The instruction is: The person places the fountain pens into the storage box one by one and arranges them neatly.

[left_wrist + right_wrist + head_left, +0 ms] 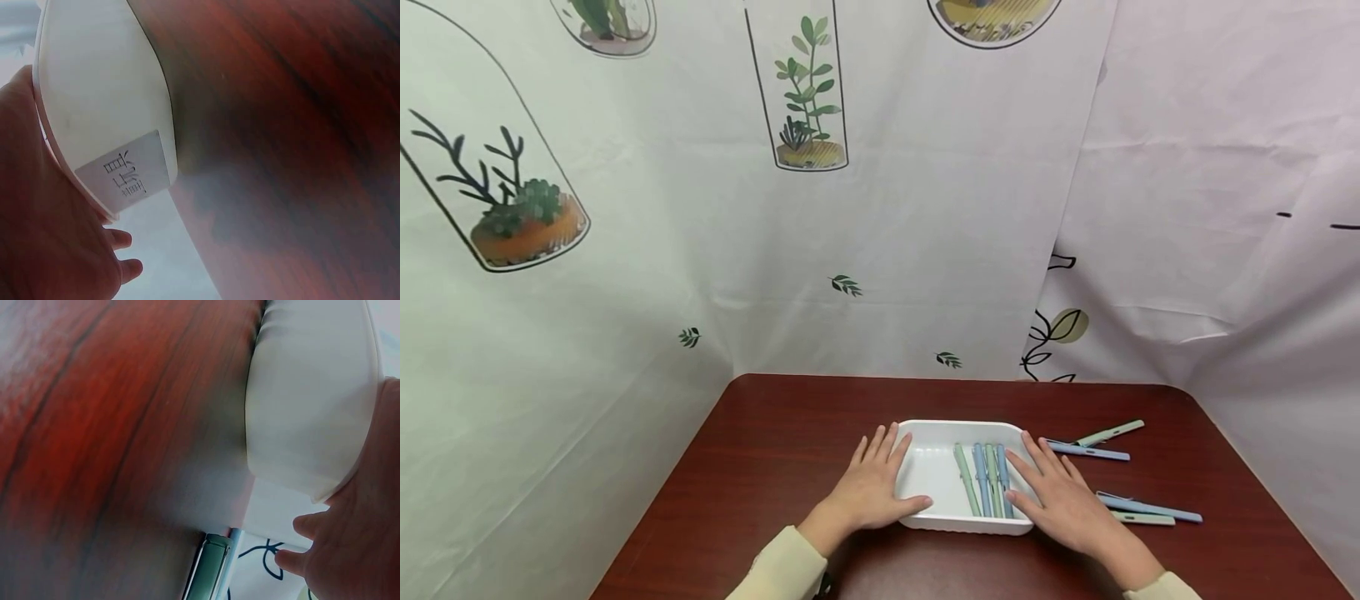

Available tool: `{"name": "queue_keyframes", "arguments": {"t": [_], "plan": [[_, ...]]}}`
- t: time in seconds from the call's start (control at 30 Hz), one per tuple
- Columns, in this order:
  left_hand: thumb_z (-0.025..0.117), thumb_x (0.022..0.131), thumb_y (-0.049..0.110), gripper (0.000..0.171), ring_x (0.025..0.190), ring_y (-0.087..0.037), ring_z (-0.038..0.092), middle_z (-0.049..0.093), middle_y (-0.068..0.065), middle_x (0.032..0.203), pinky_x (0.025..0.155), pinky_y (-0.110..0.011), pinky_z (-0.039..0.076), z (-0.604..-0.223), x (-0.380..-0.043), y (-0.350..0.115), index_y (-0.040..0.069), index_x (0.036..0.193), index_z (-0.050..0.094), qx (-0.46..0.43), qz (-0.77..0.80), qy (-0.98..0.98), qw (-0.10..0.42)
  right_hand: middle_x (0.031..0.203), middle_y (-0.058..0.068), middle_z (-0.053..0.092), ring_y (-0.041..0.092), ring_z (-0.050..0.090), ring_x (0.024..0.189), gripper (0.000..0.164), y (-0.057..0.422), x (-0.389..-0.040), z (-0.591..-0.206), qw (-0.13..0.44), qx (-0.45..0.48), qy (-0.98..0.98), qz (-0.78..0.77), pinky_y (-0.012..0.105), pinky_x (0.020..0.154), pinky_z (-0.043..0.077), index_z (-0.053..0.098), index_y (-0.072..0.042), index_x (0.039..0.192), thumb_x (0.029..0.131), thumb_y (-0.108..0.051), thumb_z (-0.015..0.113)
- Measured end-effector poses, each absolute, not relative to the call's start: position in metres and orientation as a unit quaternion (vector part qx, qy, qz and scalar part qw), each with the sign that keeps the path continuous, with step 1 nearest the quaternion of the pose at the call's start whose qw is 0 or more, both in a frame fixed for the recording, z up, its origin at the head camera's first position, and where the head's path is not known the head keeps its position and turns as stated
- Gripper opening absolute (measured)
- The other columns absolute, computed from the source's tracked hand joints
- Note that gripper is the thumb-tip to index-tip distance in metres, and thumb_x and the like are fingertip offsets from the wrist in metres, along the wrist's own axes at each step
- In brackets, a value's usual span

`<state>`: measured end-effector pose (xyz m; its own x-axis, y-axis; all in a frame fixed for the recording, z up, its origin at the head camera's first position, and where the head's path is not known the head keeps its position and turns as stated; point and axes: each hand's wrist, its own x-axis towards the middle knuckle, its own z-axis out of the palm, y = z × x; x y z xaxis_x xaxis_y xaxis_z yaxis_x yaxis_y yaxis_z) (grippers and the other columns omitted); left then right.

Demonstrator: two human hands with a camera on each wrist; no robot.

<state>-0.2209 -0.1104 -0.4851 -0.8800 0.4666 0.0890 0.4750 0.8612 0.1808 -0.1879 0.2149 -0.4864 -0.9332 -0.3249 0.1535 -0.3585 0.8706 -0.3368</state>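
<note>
A white rectangular tray [931, 471] lies on the table between both hands. Inside, towards its right side, two light green pens [967, 480] and two light blue pens [981, 479] lie side by side. My left hand [874, 483] rests at the left rim, fingers spread and straight, thumb over the near corner. At the right rim my right hand [1063, 504] has its fingers spread too, thumb reaching over the edge. The left wrist view shows a printed label [128, 172] on the tray's outer wall; in the right wrist view the wall [306, 406] is plain.
Right of the tray, a green pen [1111, 432] and a blue pen [1088, 451] cross at the back. Nearer, another blue pen [1153, 507] lies against a green one [1144, 518]. The dark red table [760, 450] ends at a hanging patterned cloth [895, 225].
</note>
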Motion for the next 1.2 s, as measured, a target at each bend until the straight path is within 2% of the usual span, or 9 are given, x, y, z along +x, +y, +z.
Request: {"name": "queue_keyframes", "arguments": {"t": [0.57,1.2], "plan": [[0.051,0.085,0.081,0.109,0.154,-0.038,0.018,0.018,-0.020,0.167,0.122,-0.056,0.018,-0.481,-0.216,-0.121,0.006,0.160,0.026,-0.256,-0.121,-0.959,0.014,0.166,0.015,0.025,0.045,0.025,0.149,0.065,0.211,-0.186,-0.489,0.055,0.182,-0.964,0.187,0.071,0.112,0.023,0.048,-0.017,0.153,0.100,-0.053,0.056],[0.052,0.084,0.082,0.109,0.154,-0.038,0.017,0.017,-0.020,0.167,0.123,-0.053,0.018,-0.482,-0.216,-0.123,0.008,0.161,0.027,-0.255,-0.103,-0.961,0.013,0.166,0.017,0.026,0.046,0.025,0.149,0.064,0.209,-0.185,-0.489,0.061,0.179,-0.963,0.191,0.071,0.112,0.024,0.049,-0.015,0.152,0.100,-0.051,0.057]]}}
